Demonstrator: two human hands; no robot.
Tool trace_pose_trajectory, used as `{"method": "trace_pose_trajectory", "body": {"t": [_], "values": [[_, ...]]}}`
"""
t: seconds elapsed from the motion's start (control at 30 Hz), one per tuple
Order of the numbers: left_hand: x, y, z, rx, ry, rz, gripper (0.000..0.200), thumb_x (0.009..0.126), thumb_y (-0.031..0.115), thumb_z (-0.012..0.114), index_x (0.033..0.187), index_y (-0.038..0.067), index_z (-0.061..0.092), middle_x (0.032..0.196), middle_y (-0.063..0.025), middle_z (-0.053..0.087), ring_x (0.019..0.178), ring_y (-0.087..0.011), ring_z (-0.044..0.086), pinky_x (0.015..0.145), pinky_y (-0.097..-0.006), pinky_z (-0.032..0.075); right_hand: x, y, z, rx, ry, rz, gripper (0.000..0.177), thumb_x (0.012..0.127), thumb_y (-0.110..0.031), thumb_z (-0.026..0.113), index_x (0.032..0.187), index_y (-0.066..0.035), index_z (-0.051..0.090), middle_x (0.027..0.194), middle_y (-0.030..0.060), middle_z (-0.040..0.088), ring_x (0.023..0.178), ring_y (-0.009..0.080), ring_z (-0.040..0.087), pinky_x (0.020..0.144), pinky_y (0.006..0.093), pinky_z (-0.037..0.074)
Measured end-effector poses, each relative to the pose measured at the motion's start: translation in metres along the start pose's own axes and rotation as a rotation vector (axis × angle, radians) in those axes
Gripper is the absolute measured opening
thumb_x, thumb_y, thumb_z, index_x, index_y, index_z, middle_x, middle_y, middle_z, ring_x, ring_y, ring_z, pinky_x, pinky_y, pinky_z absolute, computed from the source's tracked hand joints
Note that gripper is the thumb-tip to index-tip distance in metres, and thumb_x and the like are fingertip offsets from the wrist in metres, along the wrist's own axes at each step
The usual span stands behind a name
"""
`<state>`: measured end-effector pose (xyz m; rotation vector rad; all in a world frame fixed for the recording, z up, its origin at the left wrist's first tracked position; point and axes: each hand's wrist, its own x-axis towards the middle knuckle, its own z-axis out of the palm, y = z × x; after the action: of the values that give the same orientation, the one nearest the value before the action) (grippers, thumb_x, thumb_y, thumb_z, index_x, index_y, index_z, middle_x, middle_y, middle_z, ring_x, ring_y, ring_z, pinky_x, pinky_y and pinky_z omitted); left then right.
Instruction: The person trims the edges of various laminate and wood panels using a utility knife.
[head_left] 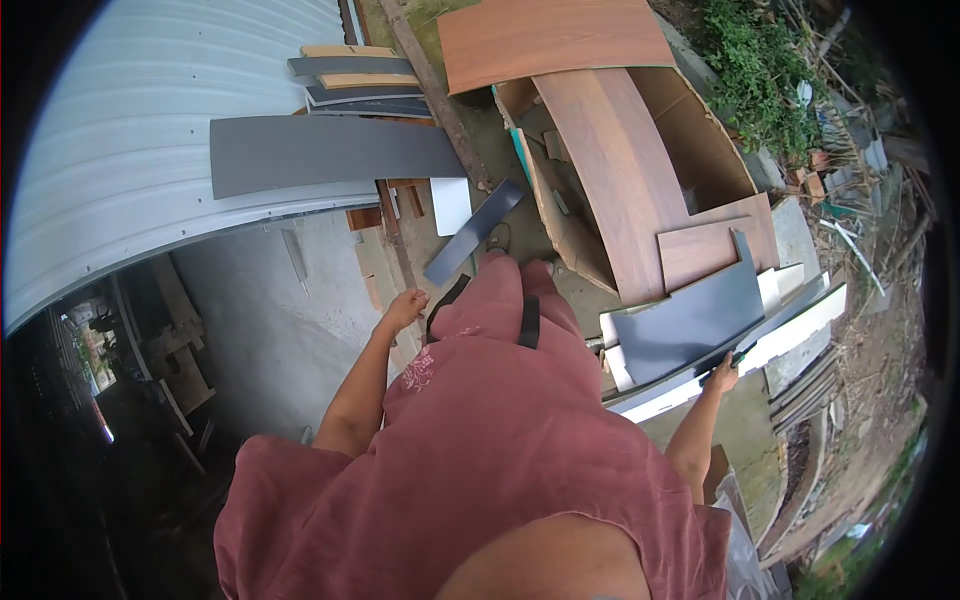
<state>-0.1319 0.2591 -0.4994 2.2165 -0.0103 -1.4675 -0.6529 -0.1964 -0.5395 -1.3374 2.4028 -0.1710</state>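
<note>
My left hand (405,309) hangs in the air beside my left thigh, its fingers curled in, and no object shows in it. A narrow dark grey board (473,232) lies on the ground ahead of that hand. My right hand (722,374) is closed around a small dark object (738,357), too small to name. It is at the edge of a stack of boards, beside a long white board (800,327). A dark grey panel with a notched corner (690,325) rests on this stack.
A large cardboard box (705,135) stands ahead, with wood-grain panels (610,150) across it. On the left, a grey board (335,158) and several strips lie on corrugated metal sheeting (170,110). Plants (750,75) and debris border the right side.
</note>
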Motion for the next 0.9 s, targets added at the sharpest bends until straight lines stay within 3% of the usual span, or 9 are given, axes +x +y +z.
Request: {"method": "trace_pose_trajectory", "body": {"t": [0.1,0.13,0.23,0.4,0.5,0.63,0.77,0.8,0.9], "values": [[0.013,-0.009,-0.012,0.047,0.005,-0.003,0.039,0.086,0.030,0.058,0.104,-0.005,0.053,0.090,-0.0117,0.058,0.078,-0.0183,0.059,0.064,-0.0315,0.053,-0.010,-0.006,-0.007,0.219,-0.025,0.104,0.043,0.083,-0.036,0.059,0.103,0.002,0.061,0.087,0.0154,0.065,0.078,0.0241,0.064,0.067,0.0358,0.052],[0.019,-0.009,-0.019,0.065,0.020,-0.005,0.039,0.086,0.029,0.058,0.104,-0.005,0.053,0.090,-0.0123,0.059,0.078,-0.0185,0.059,0.064,-0.0317,0.053,-0.013,-0.008,-0.011,0.189,0.000,0.035,0.044,0.084,-0.036,0.059,0.106,0.002,0.059,0.085,0.0138,0.064,0.074,0.0195,0.063,0.061,0.0321,0.053],[0.040,-0.001,-0.039,0.022,0.073,0.020,0.037,0.085,0.028,0.059,0.102,-0.005,0.054,0.088,-0.0122,0.060,0.078,-0.0188,0.060,0.064,-0.0320,0.053,-0.042,-0.033,-0.022,0.366,0.010,-0.071,0.044,0.086,-0.036,0.057,0.110,0.002,0.057,0.090,0.0141,0.063,0.079,0.0212,0.063,0.065,0.0331,0.053],[0.111,-0.001,-0.070,0.168,0.052,0.100,0.034,0.083,0.031,0.059,0.104,0.004,0.053,0.089,-0.0064,0.059,0.070,-0.0161,0.061,0.060,-0.0281,0.046,-0.175,-0.118,-0.015,0.508,-0.363,-0.262,0.033,0.091,-0.030,0.054,0.106,-0.001,0.058,0.071,0.0007,0.052,0.060,0.0080,0.048,0.056,0.0209,0.041],[0.144,0.018,-0.083,0.153,0.031,0.134,0.034,0.083,0.028,0.060,0.104,0.003,0.053,0.088,-0.0064,0.060,0.071,-0.0169,0.061,0.061,-0.0292,0.047,-0.249,-0.125,0.022,0.135,-0.646,-0.347,0.034,0.088,-0.029,0.057,0.108,-0.002,0.057,0.074,0.0113,0.058,0.064,0.0171,0.055,0.060,0.0301,0.044],[0.189,0.032,-0.087,0.248,0.071,0.179,0.031,0.081,0.026,0.062,0.099,0.001,0.058,0.087,-0.0121,0.063,0.079,-0.0224,0.062,0.069,-0.0340,0.048,-0.334,-0.114,0.068,-0.001,-0.798,-0.524,0.039,0.084,-0.032,0.060,0.110,-0.003,0.056,0.079,0.0212,0.060,0.070,0.0317,0.060,0.064,0.0392,0.045],[0.237,0.042,-0.088,0.411,0.063,0.251,0.031,0.081,0.029,0.062,0.097,0.002,0.059,0.089,-0.0138,0.064,0.085,-0.0268,0.062,0.075,-0.0360,0.047,-0.360,-0.083,0.102,-0.062,-0.920,-0.415,0.038,0.084,-0.031,0.061,0.110,-0.003,0.056,0.085,0.0240,0.059,0.073,0.0351,0.060,0.064,0.0411,0.045],[0.252,0.041,-0.087,0.409,0.059,0.241,0.031,0.081,0.029,0.062,0.097,0.002,0.059,0.089,-0.0138,0.064,0.085,-0.0268,0.062,0.075,-0.0360,0.047,-0.363,-0.079,0.106,-0.037,-0.963,-0.256,0.037,0.084,-0.031,0.060,0.107,-0.003,0.057,0.084,0.0232,0.059,0.073,0.0358,0.060,0.064,0.0410,0.045],[0.299,0.035,-0.077,0.460,0.070,0.242,0.030,0.081,0.029,0.062,0.095,0.002,0.060,0.093,-0.0154,0.064,0.090,-0.0295,0.061,0.079,-0.0376,0.046,-0.362,-0.067,0.125,-0.046,-0.862,-0.342,0.036,0.085,-0.030,0.059,0.107,-0.002,0.057,0.081,0.0212,0.060,0.072,0.0338,0.059,0.064,0.0399,0.045]]}}
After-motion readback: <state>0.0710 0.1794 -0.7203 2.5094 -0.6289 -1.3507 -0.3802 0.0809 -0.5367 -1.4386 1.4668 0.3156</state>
